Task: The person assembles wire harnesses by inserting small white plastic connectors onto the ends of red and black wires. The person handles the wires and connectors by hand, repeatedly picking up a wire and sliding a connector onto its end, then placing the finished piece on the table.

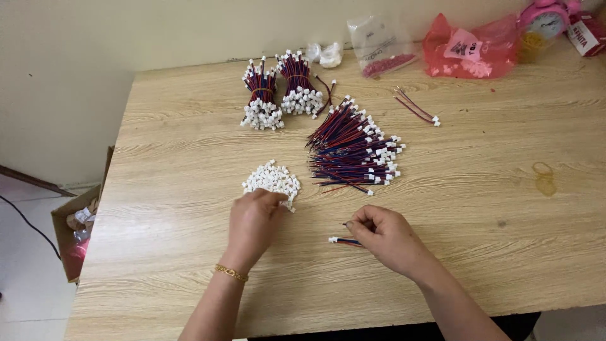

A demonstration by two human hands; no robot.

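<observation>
Both hands work on the desk [480, 208]: left hand [254, 221] pinches into small white connectors [271, 179], right hand [386, 235] grips a thin red-and-blue, white-tipped wire [344, 240].

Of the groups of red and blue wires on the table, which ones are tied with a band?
The two upright bundles at the far left, each bound around its middle. The large fanned pile and the small group lie loose.
</observation>
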